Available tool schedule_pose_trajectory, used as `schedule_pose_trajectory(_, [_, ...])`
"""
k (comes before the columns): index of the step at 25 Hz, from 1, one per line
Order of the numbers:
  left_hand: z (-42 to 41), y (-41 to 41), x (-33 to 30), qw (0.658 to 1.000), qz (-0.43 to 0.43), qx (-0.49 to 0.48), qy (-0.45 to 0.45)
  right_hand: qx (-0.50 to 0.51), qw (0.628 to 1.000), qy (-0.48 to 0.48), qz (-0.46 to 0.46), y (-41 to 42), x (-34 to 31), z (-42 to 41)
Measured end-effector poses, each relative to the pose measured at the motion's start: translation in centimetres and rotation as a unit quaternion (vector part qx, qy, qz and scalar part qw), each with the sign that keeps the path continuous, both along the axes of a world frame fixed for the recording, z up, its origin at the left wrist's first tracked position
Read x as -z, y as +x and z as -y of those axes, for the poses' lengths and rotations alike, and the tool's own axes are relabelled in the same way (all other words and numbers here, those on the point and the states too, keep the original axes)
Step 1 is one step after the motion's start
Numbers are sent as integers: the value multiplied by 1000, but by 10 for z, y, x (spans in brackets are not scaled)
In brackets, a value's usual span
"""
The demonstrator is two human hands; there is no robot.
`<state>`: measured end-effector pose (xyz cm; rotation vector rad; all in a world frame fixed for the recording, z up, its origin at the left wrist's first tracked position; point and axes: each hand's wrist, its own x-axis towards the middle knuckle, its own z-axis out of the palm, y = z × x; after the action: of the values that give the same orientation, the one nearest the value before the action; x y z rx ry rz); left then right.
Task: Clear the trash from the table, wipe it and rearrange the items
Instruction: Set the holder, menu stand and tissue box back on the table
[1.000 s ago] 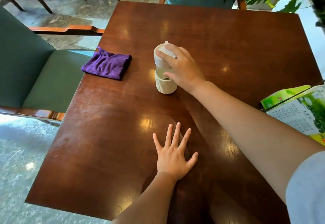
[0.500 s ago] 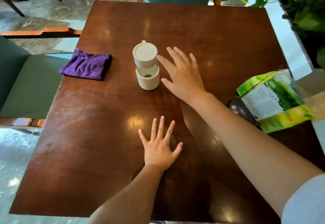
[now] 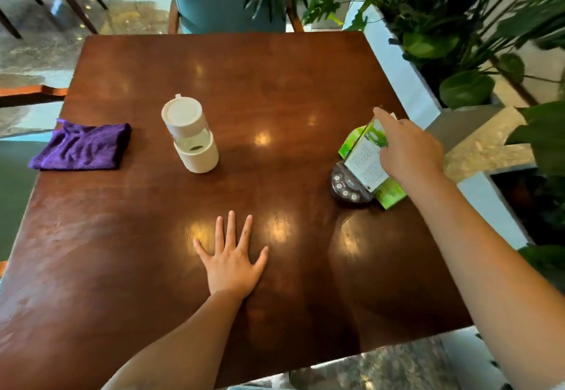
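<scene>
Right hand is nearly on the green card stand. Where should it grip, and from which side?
Probably at the top edge, from above. The card stand stands upright and tilted at the right edge of the table, its foot behind a dark round button device, so the low front is blocked. The right hand already reaches over its top, fingers at the far upper corner; pinch the thin panel there.

A dark wooden table [image 3: 275, 83] carries a folded purple cloth [image 3: 82, 148] at its left edge, a white cup [image 3: 191, 137] mid-table, and a green box [image 3: 367, 160] leaning on a dark round device [image 3: 345, 189] at right.
</scene>
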<state>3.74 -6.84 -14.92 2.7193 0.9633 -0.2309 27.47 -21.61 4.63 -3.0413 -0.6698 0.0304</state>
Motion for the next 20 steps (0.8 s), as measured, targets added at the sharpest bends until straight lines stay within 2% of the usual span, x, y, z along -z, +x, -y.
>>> schedule_pose_trajectory(5, [1, 0, -1, 1000, 8, -3, 0, 50, 995, 33, 81, 6, 5, 8])
schedule_pose_trajectory(8, [0, 0, 0, 1000, 5, 1, 0, 35, 995, 78, 54, 11, 1, 14])
schedule_pose_trajectory(11, [0, 0, 0, 1000, 14, -3, 4, -17, 992, 121, 28, 6, -5, 7])
schedule_pose_trajectory(14, [0, -1, 0, 1000, 18, -4, 2, -85, 986, 137, 40, -1, -9, -10])
schedule_pose_trajectory(20, [-1, -1, 1, 999, 39, -6, 6, -225, 954, 192, 55, -9, -12, -64])
